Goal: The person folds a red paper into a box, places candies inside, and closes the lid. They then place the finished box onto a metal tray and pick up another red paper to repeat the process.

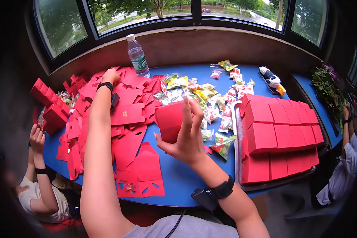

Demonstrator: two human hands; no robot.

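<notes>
My left hand (112,75) reaches to the far part of a pile of flat red box blanks (127,114). Its fingers look curled down on the red card, and what they pinch, if anything, is hidden. Over the middle of the table, my right hand (188,137) holds a folded red box (168,121) between thumb and fingers, with the index finger pointing up. Small wrapped sweets (212,114) lie spread just behind and right of this hand. Below it, an unfolded red blank with cut-out holes (148,170) rests at the table's near edge.
A tray (238,158) of stacked red boxes (279,135) stands right. A water bottle (138,57) is at the back, a tape dispenser (271,80) back right. More red boxes (51,105) stand left, by another person's hand (37,139). Another person sits right, beside a plant (327,93).
</notes>
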